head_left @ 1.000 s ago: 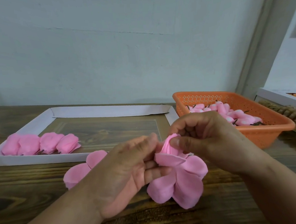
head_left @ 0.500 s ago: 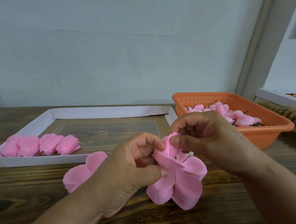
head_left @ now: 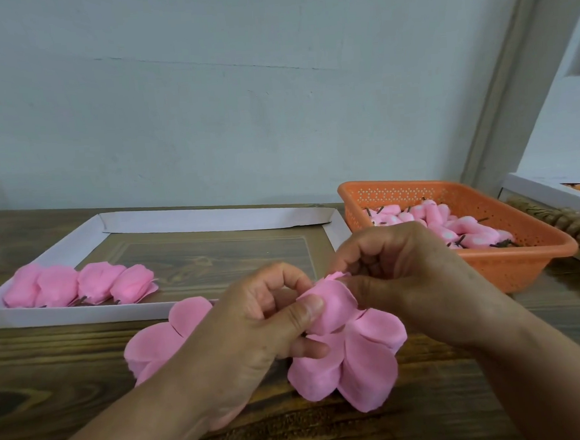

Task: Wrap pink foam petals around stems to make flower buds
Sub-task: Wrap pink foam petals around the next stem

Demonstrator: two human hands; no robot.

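Note:
Over the table's middle both hands hold one pink foam flower piece (head_left: 353, 363). My left hand (head_left: 255, 328) presses a folded petal (head_left: 329, 306) with its thumb, fingers curled round the bud. My right hand (head_left: 399, 277) pinches the petals' top edge from the right. The lower petals hang loose and spread. The stem is hidden inside the fold. A second flat petal piece (head_left: 160, 342) lies on the table, partly under my left wrist.
A white cardboard tray (head_left: 213, 218) at the back left holds several wrapped pink buds (head_left: 80, 284). An orange plastic basket (head_left: 525, 265) at the right holds several small pink cores with dark stems (head_left: 453, 225). A white box (head_left: 554, 187) stands at the far right.
My left thumb has moved up over a petal and folded it round the centre. The right hand stays pinching the top.

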